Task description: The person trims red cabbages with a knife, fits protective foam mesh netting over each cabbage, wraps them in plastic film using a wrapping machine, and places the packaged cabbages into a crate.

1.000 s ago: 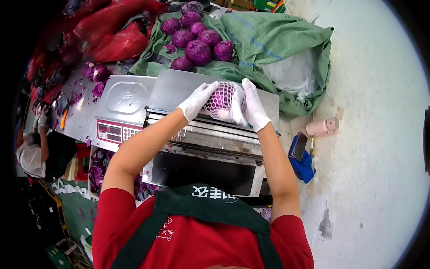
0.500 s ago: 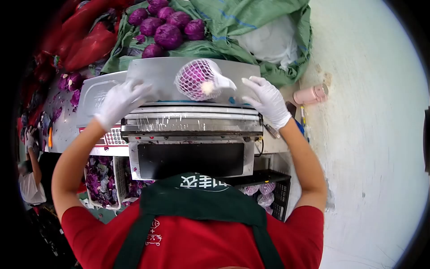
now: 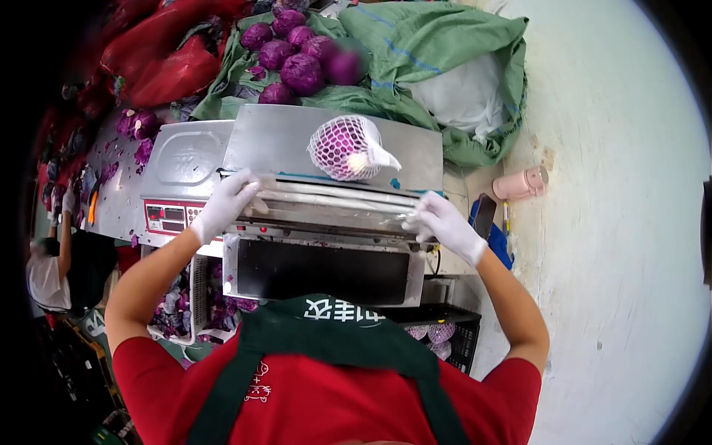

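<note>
Right now the netted cabbage (image 3: 343, 148) lies on the steel plate (image 3: 271, 141), about midway between its left and right edges and close to its near edge, the gathered net end pointing right. Just in front, clear film (image 3: 391, 216) shines over the rollers. The right hand (image 3: 451, 228), white-gloved, has its fingers bent together, pinching the film near the rollers' right end. The left hand (image 3: 228, 205), gloved too, is curled at their left end; blur hides whether it pinches film, so I cannot tell. A scale (image 3: 183, 156) stands against the plate's left side, loose purple cabbages (image 3: 302, 74) lie on a green sack (image 3: 437, 44) beyond its far edge, and a pink bottle (image 3: 521, 183) is off past its right edge.
</note>
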### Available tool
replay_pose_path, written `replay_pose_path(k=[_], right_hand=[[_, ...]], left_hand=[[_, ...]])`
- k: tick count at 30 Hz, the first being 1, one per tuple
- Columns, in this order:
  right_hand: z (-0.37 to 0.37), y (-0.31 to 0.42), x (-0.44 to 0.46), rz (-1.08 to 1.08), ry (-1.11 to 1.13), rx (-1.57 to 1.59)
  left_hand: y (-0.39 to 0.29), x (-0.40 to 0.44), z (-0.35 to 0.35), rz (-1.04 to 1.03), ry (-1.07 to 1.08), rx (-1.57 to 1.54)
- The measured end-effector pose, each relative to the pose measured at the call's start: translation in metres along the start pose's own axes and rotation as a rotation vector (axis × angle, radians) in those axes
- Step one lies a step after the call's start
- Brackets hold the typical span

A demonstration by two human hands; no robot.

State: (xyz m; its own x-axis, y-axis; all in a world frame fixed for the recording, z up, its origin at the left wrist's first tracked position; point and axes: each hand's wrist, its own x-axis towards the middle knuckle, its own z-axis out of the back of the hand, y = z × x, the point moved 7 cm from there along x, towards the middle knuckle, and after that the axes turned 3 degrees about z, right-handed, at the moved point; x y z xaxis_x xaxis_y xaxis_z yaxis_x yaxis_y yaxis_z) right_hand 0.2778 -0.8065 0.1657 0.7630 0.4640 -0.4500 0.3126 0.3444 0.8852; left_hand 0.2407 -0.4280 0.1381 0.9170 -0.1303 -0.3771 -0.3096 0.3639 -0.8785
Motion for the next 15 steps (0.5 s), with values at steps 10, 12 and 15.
replay_pose_path(k=[10, 12, 15], right_hand=[[0.054, 0.115, 0.043, 0.982, -0.528, -0.528], [0.025, 0.107, 0.081, 1.155, -0.423, -0.841], [-0.022, 0.075, 0.125, 0.735, -0.180, -0.890]], left_hand=[[-0.140, 0.016, 0.013, -0.839, -0.243, 0.262], [-0.113, 0.071, -0.018, -0.761, -0.226, 0.743], [-0.097, 0.112, -0.051, -0.648, 0.016, 0.403]])
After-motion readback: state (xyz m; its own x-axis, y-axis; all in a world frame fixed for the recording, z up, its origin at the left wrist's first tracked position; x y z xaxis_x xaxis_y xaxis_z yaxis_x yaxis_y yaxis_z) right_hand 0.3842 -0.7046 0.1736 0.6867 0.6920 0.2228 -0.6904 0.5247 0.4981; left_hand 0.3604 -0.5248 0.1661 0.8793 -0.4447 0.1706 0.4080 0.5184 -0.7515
